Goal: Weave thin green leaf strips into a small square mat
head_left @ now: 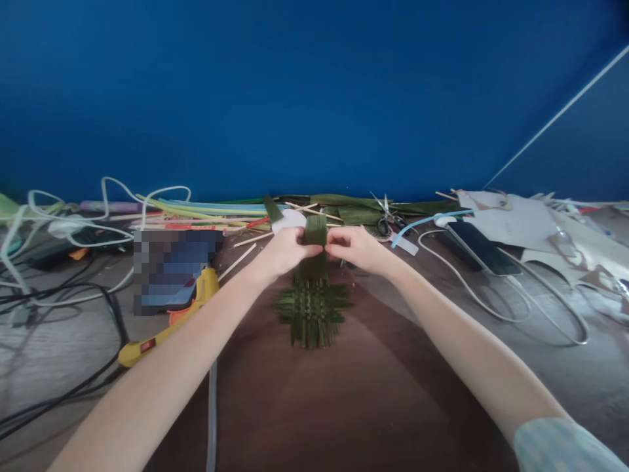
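Observation:
Between my hands a broad green leaf strip [316, 237] stands upright at the middle of the table. My left hand [291, 250] pinches its left edge, thumb across the front. At its right edge my right hand [358, 249] has its fingers closed, thumb and fingertips together against the strip. Just below, on the brown table, lies a woven leaf mat [314, 311] with fringed ends on its sides and front. The strip overlaps the mat's far end; whether the two are joined I cannot tell. Behind my left hand sits a white round piece [289, 220].
A yellow glue gun [196, 308] lies beside my left forearm, near a blurred-out screen device [179, 269]. Scissors [387, 216] and long leaves [348, 200] lie at the back. To the right are a phone [484, 249], white cables and papers [511, 219]. Thin sticks and cords crowd the left.

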`<control>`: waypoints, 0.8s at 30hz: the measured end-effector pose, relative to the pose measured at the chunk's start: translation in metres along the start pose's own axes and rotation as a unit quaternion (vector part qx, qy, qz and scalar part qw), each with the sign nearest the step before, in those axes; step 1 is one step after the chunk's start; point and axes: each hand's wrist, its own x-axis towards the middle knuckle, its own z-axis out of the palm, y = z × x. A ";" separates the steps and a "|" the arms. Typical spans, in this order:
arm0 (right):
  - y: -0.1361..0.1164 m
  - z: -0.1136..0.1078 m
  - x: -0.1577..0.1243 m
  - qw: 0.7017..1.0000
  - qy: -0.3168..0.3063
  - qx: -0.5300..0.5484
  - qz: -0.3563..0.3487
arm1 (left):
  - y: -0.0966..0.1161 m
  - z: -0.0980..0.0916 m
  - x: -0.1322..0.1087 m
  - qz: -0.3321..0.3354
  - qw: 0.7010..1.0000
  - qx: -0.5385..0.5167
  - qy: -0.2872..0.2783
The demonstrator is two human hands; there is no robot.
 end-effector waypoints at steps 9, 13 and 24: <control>0.004 0.002 0.000 1.000 0.014 -0.004 -0.010 | 0.005 0.003 -0.002 -0.001 1.000 0.030 0.003; 0.005 0.002 0.000 1.000 0.016 0.005 -0.006 | 0.007 0.005 -0.002 -0.003 0.999 0.034 0.008; 0.006 0.001 -0.003 0.999 0.002 0.031 0.012 | 0.007 0.006 -0.002 0.006 0.999 0.045 0.000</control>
